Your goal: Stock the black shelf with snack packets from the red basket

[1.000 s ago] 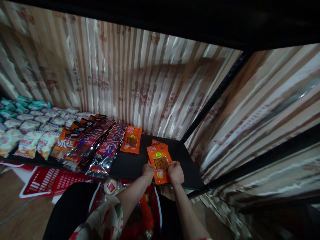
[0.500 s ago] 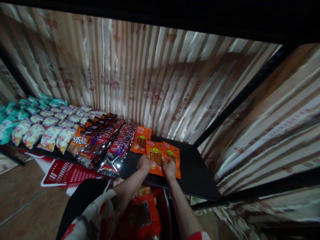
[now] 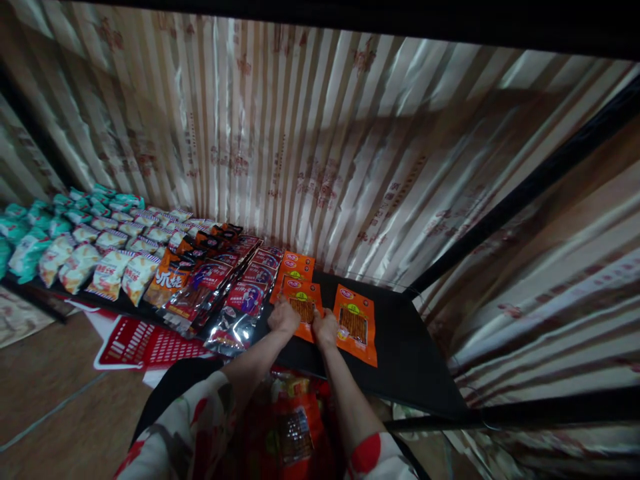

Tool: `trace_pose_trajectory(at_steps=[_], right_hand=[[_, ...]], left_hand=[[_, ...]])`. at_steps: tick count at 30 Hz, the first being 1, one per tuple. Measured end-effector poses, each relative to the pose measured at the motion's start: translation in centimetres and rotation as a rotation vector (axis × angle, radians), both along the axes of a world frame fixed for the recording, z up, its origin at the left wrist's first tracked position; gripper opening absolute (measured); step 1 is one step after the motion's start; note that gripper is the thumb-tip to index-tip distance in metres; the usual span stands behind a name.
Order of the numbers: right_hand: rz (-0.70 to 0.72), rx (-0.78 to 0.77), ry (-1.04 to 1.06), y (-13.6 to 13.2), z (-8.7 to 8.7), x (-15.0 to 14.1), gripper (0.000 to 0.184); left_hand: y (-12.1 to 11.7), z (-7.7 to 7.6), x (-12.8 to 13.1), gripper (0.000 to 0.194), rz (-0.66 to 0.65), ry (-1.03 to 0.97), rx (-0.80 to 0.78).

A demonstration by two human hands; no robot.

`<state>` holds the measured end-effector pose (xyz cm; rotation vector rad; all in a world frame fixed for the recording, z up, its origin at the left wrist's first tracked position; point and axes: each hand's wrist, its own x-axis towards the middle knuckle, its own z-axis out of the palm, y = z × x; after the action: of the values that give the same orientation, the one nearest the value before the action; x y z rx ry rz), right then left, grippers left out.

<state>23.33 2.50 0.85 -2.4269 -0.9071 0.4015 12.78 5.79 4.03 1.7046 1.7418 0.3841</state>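
Note:
My left hand [image 3: 284, 317] and my right hand [image 3: 325, 329] both rest on the near end of an orange snack packet [image 3: 301, 303] lying flat on a black shelf [image 3: 410, 360]. It overlaps another orange packet [image 3: 295, 266] behind it. A third orange packet [image 3: 356, 325] lies on its own just right of my right hand. Whether my fingers grip the packet or only press it down is unclear.
Left of the orange packets run rows of dark red foil packets [image 3: 240, 300], orange-and-black packets [image 3: 167, 280], white snack bags [image 3: 107, 273] and teal bags [image 3: 30, 227]. A red basket [image 3: 145, 343] lies on the floor. More orange packets [image 3: 295, 427] sit below my arms. Striped shiny fabric backs the shelf.
Both hands carried the orange packet leftward and set it over the back packet. The packet beneath it now lies alone to the right. The view has shifted.

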Motion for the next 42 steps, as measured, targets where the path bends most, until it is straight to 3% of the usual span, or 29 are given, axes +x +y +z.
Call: trace_pose_trajectory(at_steps=[4,11,25,30,42], right_hand=[[0.005,0.007,0.008,1.0,-0.2,-0.3,0.033],[-0.013,0.015,0.02,2.4,-0.1,-0.6,0.039],[0.007,0.047,0.035,3.9,0.3,-0.9,0.042],[0.022,0.054,0.037,4.1,0.3,-0.9,0.042],[0.029,0.093,0.025,4.6,0.2,-0.6,0.042]], left_hand=[[0.3,0.5,0.1,0.046,-0.033,0.037,0.0],[0.8,0.1,0.4,0.052,-0.119,0.124,0.057],[1.9,-0.2,0.8,0.042,-0.234,0.216,0.289],[2.1,0.5,1.1,0.037,-0.311,0.166,0.285],[4.4,-0.8,2.1,0.036,-0.376,0.151,0.266]])
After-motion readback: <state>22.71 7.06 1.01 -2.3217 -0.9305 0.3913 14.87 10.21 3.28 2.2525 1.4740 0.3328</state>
